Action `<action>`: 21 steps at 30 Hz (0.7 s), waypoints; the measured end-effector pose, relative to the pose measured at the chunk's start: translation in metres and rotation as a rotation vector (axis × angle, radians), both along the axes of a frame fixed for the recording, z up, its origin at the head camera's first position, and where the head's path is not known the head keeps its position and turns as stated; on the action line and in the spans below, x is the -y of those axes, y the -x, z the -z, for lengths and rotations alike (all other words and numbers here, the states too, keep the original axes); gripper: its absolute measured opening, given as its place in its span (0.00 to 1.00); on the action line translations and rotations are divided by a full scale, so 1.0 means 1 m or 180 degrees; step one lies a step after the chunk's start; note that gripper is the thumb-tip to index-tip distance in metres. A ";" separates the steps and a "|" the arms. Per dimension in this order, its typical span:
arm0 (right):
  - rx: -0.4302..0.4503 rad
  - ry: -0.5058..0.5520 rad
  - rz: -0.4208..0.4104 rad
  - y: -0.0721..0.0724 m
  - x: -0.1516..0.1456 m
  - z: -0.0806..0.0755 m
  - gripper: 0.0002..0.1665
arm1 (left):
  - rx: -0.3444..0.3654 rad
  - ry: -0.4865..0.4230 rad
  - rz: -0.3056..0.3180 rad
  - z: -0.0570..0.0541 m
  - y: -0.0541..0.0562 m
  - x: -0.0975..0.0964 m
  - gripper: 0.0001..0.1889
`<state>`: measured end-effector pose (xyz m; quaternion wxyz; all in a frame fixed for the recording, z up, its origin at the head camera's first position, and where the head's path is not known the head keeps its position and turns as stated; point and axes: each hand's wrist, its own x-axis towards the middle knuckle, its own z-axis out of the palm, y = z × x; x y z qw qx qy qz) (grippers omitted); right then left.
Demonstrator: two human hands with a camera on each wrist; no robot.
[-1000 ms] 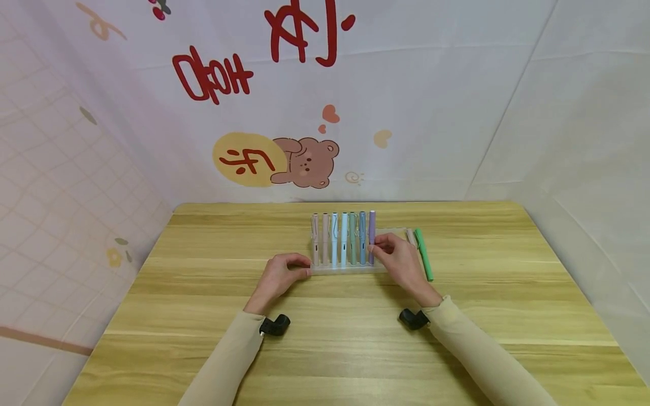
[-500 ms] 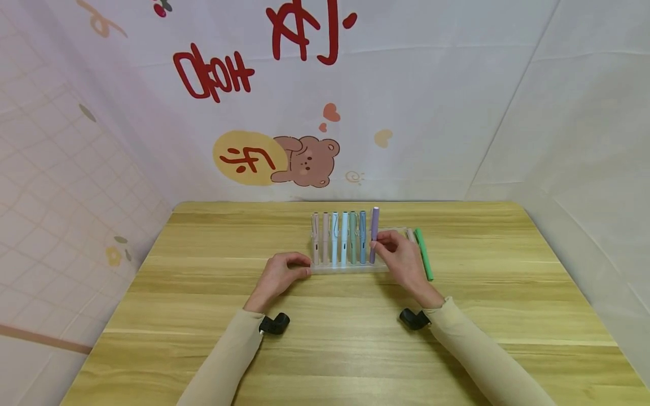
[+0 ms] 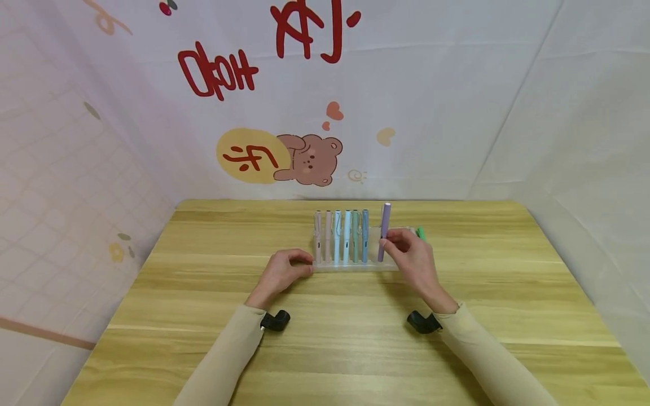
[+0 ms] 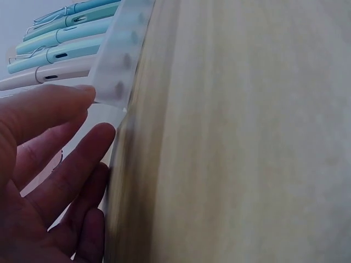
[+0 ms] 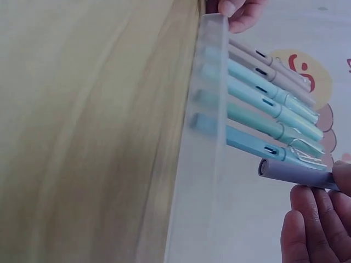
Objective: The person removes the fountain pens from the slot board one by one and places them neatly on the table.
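My right hand (image 3: 415,264) pinches a purple pen (image 3: 386,220) between thumb and fingers, holding it near upright with a slight tilt. Seen from the right wrist, the lower end of the purple pen (image 5: 296,173) is free of the frosted clear pen stand (image 5: 189,203). Several pens, from pinkish beige through light blue and green to a blue pen (image 3: 365,237), stand in a row in that stand. At its left end is my left hand (image 3: 279,273). The left wrist view has a fingertip right at the corner of the pen stand (image 4: 116,82), other fingers loosely extended.
A bright green pen (image 3: 421,232) lies on the wooden table (image 3: 335,338) to the right of the stand, mostly hidden behind my right hand. A white printed cloth (image 3: 431,113) hangs behind the table's back edge.
The purple pen has come up out of its place at the row's right end and moved right, away from the blue pen, with my right hand. My left hand stays at the stand.
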<state>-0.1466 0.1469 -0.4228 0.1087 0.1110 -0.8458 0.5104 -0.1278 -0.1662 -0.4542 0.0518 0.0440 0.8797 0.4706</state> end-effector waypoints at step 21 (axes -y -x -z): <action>0.0071 0.0007 0.0093 -0.022 -0.024 -0.013 0.15 | 0.0081 -0.0040 -0.0078 -0.003 -0.001 -0.003 0.07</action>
